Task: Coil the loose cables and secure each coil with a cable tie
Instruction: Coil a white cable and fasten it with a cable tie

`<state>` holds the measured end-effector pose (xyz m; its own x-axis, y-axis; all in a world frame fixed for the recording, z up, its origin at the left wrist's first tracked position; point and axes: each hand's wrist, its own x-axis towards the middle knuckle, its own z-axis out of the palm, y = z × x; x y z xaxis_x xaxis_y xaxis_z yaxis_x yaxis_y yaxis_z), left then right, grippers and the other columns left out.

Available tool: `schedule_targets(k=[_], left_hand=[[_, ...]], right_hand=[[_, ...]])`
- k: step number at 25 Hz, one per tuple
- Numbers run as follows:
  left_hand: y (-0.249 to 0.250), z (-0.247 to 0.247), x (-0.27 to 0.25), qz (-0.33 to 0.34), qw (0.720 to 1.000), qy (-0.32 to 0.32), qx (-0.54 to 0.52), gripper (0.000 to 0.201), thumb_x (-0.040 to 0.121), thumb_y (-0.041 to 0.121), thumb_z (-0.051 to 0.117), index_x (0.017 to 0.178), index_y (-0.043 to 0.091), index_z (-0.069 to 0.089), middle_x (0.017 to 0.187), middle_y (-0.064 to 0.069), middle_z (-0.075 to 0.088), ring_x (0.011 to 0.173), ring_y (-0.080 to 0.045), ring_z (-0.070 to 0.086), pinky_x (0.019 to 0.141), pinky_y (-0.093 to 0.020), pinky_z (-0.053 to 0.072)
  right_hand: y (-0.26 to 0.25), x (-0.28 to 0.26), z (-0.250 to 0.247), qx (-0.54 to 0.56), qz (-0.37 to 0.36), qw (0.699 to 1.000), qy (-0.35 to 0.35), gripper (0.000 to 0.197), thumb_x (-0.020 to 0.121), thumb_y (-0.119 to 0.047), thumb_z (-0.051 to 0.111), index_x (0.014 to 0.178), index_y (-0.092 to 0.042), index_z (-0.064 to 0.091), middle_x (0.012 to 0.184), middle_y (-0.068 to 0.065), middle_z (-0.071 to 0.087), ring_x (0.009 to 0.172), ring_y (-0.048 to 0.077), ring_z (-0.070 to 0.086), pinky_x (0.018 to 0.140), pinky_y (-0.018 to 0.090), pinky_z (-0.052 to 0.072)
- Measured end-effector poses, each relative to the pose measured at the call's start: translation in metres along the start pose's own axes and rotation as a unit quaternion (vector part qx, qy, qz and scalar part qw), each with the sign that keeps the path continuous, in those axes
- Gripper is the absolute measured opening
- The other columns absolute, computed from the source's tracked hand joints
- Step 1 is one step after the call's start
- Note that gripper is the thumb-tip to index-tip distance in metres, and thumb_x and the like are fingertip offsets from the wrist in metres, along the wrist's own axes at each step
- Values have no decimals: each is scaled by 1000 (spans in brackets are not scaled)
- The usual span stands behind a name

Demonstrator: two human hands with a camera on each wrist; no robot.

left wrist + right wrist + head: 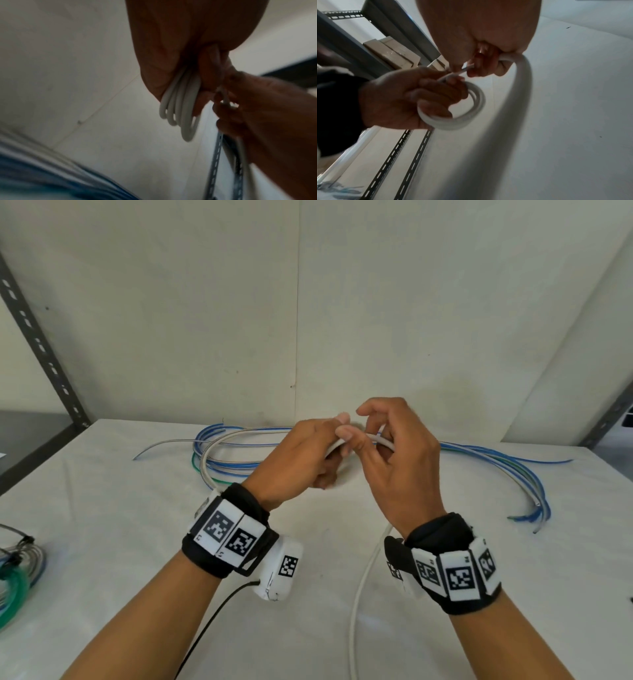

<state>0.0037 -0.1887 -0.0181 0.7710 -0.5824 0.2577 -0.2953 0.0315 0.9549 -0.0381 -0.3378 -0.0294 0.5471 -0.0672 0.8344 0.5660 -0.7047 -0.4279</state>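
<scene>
The left hand [301, 453] is raised above the middle of the table [479, 577], and its fingers [436, 86] are curled through a small coil of white cable [464, 108], gripping several finished turns stacked side by side. In the left wrist view those turns hang below the palm as narrow loops, so the plane of the coil looks to stand roughly upright and to face the right hand.

The right hand [397, 460] is just right of the left, almost touching it. Its thumb and fingers pinch the same white cable where it runs off the coil. From that pinch the loose tail [363, 583] bends over the right hand, drops past the right wrist and trails along the table toward the near edge, out of frame.

So the free length lies near and right of the coil, below the right hand, with its long axis running near to far. My reading is that the next turn must be drawn up from there by the right hand and laid across to the left, which only has to keep its hold.

Uncoiled blue cables [496, 460] lie along the far side of the table, well apart from both hands. Tied coils [20, 570] sit at the left edge.
</scene>
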Motion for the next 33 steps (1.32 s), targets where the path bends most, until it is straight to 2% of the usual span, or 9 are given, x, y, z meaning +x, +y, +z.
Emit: schedule_targets(k=[2, 5, 9, 14, 18, 23, 28, 30, 33], left_hand=[[5, 2, -2, -44, 993, -63, -95, 48, 108, 40, 32, 67, 14, 39, 48, 4, 21, 39, -14, 15, 52, -36, 21], [5, 4, -2, -79, 980, -96, -155, 55, 106, 50, 27, 64, 16, 33, 44, 4, 21, 35, -13, 14, 51, -34, 26], [2, 17, 0, -85, 987, -35, -130, 61, 106, 54, 26, 63, 13, 40, 44, -1, 29, 33, -18, 29, 54, -34, 33], [5, 15, 1, -108, 989, -18, -100, 54, 107, 49, 34, 64, 16, 34, 50, 0, 24, 40, -16, 20, 54, -32, 32], [7, 1, 3, -116, 975, 32, -186, 51, 107, 44, 35, 63, 20, 30, 49, 4, 16, 38, -12, 12, 47, -27, 26], [9, -47, 11, -57, 905, 118, -404, 51, 106, 36, 32, 58, 21, 36, 39, 8, 21, 27, -5, 18, 36, -20, 28], [9, -72, 9, 15, 840, 191, -507, 50, 108, 35, 31, 61, 20, 39, 43, 7, 27, 31, -8, 23, 43, -21, 35], [10, -69, 9, 38, 860, 179, -477, 47, 109, 40, 29, 69, 19, 41, 48, 7, 32, 36, -8, 28, 50, -22, 40], [10, -53, 14, 87, 921, 163, -344, 41, 110, 36, 27, 78, 16, 43, 56, 5, 40, 45, -11, 35, 58, -25, 41]], right_hand=[[4, -5, 6, -37, -2, 999, 4, 46, 103, -53, 39, 101, -14, 65, 87, -5, 57, 71, 2, 50, 59, 28, 42], [8, -11, 12, -94, 16, 995, -7, 65, 103, -61, 12, 80, -18, 55, 66, -7, 52, 60, 15, 48, 53, 33, 36], [16, -12, 12, -126, 67, 990, -14, 71, 98, -68, 5, 76, -17, 50, 58, -6, 48, 55, 18, 45, 54, 32, 31], [15, -15, 17, -104, 90, 990, -22, 69, 98, -68, 10, 73, -14, 46, 54, -3, 46, 51, 21, 45, 52, 33, 30], [13, -5, 18, 17, 103, 993, -64, 50, 103, -53, 35, 82, -13, 57, 59, -2, 55, 54, 18, 51, 54, 35, 41], [26, -1, 9, 101, 141, 984, -52, 13, 103, -20, 56, 103, -12, 66, 64, -6, 58, 62, 6, 56, 62, 19, 44], [34, 2, 4, 30, 132, 989, -61, 12, 100, -25, 61, 95, -18, 69, 67, -5, 62, 64, 12, 61, 59, 22, 46], [35, 0, 4, -63, 103, 983, -137, 18, 101, -33, 57, 93, -23, 70, 69, -6, 62, 67, 14, 61, 63, 35, 51], [28, 0, 3, -124, 56, 970, -201, 28, 102, -42, 47, 89, -27, 65, 67, -11, 54, 66, 14, 53, 61, 37, 47]])
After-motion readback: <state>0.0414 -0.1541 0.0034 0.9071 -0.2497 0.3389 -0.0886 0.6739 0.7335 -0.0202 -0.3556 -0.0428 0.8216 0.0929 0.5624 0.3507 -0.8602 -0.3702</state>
